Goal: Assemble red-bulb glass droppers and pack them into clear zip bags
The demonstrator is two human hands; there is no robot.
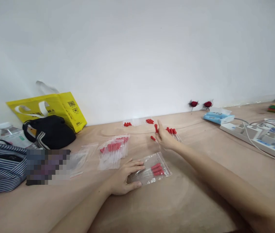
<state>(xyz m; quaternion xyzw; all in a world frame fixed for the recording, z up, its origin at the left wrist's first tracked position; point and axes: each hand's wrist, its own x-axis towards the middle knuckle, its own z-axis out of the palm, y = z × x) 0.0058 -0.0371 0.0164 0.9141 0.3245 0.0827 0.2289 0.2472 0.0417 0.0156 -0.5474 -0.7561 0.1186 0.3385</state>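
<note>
My left hand lies with fingers spread over the left end of a clear zip bag. Several glass droppers with red rubber bulbs are inside, bulbs toward the right. Farther out, my right hand is closed on a dropper; its red bulb shows upright at the fingers, the rest is hidden. A loose red bulb sits just left of that hand. More droppers with red bulbs lie at its right, partly behind the wrist.
Filled dropper bags overlap at left, beside flat clear bags. Red bulbs lie by the wall. A yellow tote, black bag and striped bag stand left. Tissues and a power strip are right.
</note>
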